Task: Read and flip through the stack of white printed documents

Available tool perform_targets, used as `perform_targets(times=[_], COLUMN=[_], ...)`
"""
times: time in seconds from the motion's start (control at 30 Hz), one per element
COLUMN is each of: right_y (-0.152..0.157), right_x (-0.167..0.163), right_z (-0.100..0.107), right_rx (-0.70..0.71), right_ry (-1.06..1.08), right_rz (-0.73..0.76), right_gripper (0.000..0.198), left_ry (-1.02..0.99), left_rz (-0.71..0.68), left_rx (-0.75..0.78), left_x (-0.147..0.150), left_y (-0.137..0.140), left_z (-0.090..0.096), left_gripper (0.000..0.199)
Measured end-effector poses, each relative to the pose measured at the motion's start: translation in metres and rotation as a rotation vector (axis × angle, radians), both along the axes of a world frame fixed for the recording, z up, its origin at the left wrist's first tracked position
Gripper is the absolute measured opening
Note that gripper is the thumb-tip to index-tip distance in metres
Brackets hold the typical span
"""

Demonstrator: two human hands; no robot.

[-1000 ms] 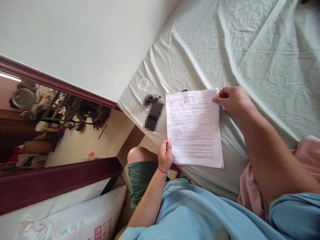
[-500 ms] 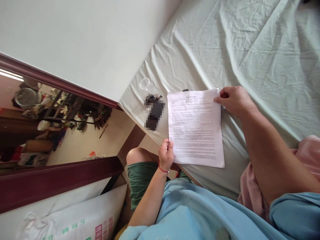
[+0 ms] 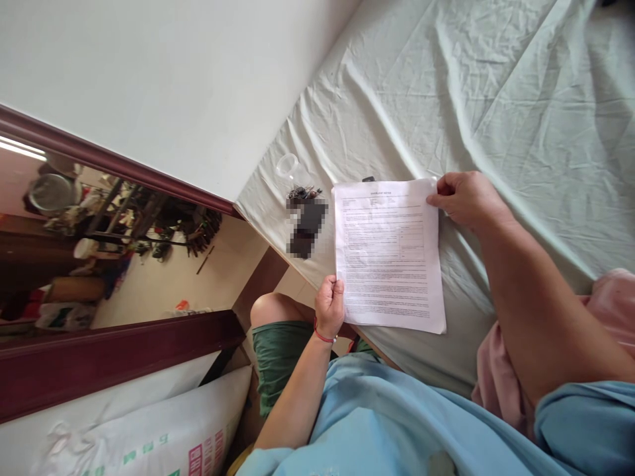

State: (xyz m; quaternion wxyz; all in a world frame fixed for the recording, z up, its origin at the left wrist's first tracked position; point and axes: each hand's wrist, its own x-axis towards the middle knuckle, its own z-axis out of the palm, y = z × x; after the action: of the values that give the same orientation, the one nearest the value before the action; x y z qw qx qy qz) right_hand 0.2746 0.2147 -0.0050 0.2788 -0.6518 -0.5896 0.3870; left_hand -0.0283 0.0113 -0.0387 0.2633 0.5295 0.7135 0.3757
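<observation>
A stack of printed paper sheets (image 3: 387, 258) is held over the pale green bedsheet (image 3: 397, 125), its text facing me. My left hand (image 3: 330, 306) grips the lower left edge, thumb on top and fingers hidden beneath; a red cord circles that wrist. At the upper right corner, my right hand (image 3: 464, 198) pinches the paper between thumb and curled fingers. A small black object (image 3: 368, 179) peeks out behind the top edge of the sheets; its kind is hidden.
Left of the papers lie a pixelated dark object (image 3: 307, 228), a small tangled bunch (image 3: 303, 193) and a clear plastic cup (image 3: 292, 168). A white wall (image 3: 163, 86) borders the bed. A doorway opens at left above a printed white sack (image 3: 163, 423). Pink cloth (image 3: 501, 370) lies at right.
The top of the paper has tilted very slightly, its upper left corner shifting a little right and down. Both hands keep their holds in nearly the same places.
</observation>
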Motion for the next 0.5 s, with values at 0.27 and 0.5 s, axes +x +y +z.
perform_targets(times=[0.27, 0.5], right_y=[-0.0006, -0.0024], right_x=[-0.0013, -0.0029], right_z=[0.0044, 0.0084], right_rx=[-0.036, 0.024], right_ry=[-0.019, -0.024], right_rz=[-0.014, -0.006], right_gripper=[0.018, 0.021], left_ry=[0.032, 0.017], left_rz=[-0.009, -0.006], left_rx=[0.006, 0.005], left_x=[0.0023, 0.0022], left_y=[0.001, 0.0015], left_z=[0.0031, 0.0012], left_gripper=[0.042, 0.043])
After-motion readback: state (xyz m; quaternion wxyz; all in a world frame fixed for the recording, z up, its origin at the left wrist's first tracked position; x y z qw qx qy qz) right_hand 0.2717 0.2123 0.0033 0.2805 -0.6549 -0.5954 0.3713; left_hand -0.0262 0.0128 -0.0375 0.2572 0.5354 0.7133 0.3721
